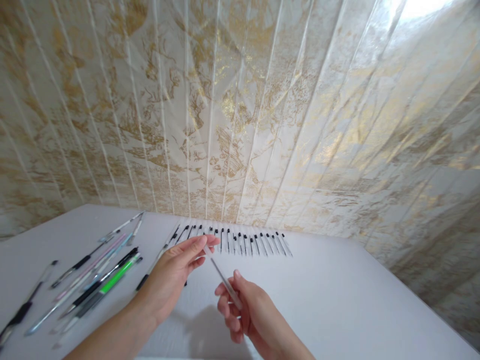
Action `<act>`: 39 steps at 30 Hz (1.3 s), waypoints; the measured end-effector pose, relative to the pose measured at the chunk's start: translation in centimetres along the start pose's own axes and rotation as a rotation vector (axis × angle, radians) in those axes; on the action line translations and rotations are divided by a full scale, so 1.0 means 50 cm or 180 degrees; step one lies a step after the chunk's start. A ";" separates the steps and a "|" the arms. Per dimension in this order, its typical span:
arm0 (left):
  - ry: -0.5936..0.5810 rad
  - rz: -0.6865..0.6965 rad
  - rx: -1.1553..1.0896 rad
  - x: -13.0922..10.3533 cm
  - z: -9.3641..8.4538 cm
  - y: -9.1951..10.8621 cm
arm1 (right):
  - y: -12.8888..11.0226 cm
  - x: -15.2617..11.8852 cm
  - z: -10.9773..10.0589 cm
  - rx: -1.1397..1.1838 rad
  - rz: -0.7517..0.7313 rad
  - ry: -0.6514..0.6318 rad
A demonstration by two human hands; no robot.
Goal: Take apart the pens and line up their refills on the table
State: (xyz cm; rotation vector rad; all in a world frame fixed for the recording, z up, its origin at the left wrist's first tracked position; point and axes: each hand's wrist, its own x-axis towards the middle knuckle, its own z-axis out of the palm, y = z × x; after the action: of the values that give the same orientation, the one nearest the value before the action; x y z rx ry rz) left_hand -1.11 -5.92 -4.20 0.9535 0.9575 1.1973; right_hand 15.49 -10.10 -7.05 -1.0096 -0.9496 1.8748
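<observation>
The left hand [168, 275] pinches the top end of a thin, see-through tube [223, 276] between its thumb and finger. The right hand [251, 310] has its fingers curled around the low end, with its thumb sticking up. The tube is up over the counter [330, 290], and it leans, with its top toward 11 o'clock. A thin gray line shows inside it, but it is too blurry to tell what that is. Just past the hands, at 12 o'clock, is a long row of thin sticks with black ends [222, 240]. They lie side by side, so it looks like a lot is done there. The left hand hides some of the row. At 9 o'clock from the hands, a bunch of pens lies in a messy pile, and one is a bright green pen [118, 276]. Those look like the part that is left, because they are all mixed up and not in the row. Farther out, a pen with a black grip [20, 314] lies a bit below 9 o'clock. Way past the row, at 12 o'clock, is a shiny gold and white cloth [225, 125].
</observation>
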 end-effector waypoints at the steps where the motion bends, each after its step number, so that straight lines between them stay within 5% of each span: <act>1: -0.0003 0.0007 0.0016 0.000 0.000 0.000 | 0.002 0.000 0.000 0.0029 -0.0006 -0.0003; 5: 0.0005 0.0019 0.0036 0.000 0.000 0.001 | 0.003 0.000 0.001 0.0324 -0.0231 0.0126; 11: -0.0088 -0.0079 0.0017 -0.001 -0.001 -0.002 | 0.001 -0.005 0.007 0.0153 0.0151 -0.0248; 15: -0.0042 -0.0115 -0.0060 -0.001 0.000 0.000 | 0.004 -0.003 0.009 0.0205 -0.0311 0.0115; 20: -0.0083 -0.0144 0.0021 -0.001 0.000 0.000 | 0.010 0.000 0.007 0.0186 0.0023 -0.0069; 24: -0.0057 -0.0151 0.0006 0.000 0.001 -0.003 | 0.012 0.001 0.011 0.0185 -0.0286 0.0183; 27: 0.0009 -0.0174 -0.0059 0.000 0.002 -0.004 | 0.007 -0.002 0.015 -0.0096 -0.0498 0.0483; 33: 0.0014 -0.0209 -0.0138 0.001 0.000 -0.008 | 0.007 0.001 0.010 -0.0344 -0.0293 0.0291; 39: 0.0170 -0.0142 -0.0409 0.006 -0.004 -0.020 | 0.011 0.003 -0.005 -0.2148 -0.1416 0.1153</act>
State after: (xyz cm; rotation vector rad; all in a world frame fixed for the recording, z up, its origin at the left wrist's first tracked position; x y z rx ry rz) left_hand -0.97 -5.70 -5.22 0.7979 0.9278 1.2366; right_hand 15.49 -10.15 -7.66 -1.3278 -1.4732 0.9663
